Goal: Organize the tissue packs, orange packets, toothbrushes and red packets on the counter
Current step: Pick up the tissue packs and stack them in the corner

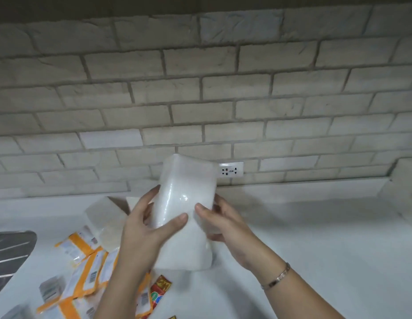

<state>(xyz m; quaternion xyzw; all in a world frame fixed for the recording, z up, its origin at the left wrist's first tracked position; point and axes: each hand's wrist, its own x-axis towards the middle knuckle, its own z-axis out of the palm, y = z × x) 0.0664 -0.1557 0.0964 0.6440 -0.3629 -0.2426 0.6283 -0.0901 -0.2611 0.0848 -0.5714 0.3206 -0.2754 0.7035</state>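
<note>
The left edge of the held tissue pack (184,203) is covered by the left hand (144,229), and its right edge by the right hand (223,226). The pack is gripped from both sides, with thumbs laid across its front and fingers curled behind. It is held tilted and lifted clear of the counter (315,238), over its middle.

A second pack (106,217) is seen toward the back-left of the counter, partly hidden by the left hand. A white shape just behind it cannot be identified.

Orange packets (85,268) are heaped at the front-left, crossed by the left forearm and cut off by the frame. A red packet (160,288) is half hidden beside that forearm. Greyish packs (51,290) lie among the heap, too blurred for their contents to be told. A dark, glossy, ribbed object (9,249) is cut off at the left edge.

An outlet (231,171) on the wall (223,88) is partly masked by the held pack. The wall is of pale, rough brick; the counter is smooth and white; the packs are wrapped in clear, shiny film. A metal bracelet (276,276) is worn on the right wrist.
</note>
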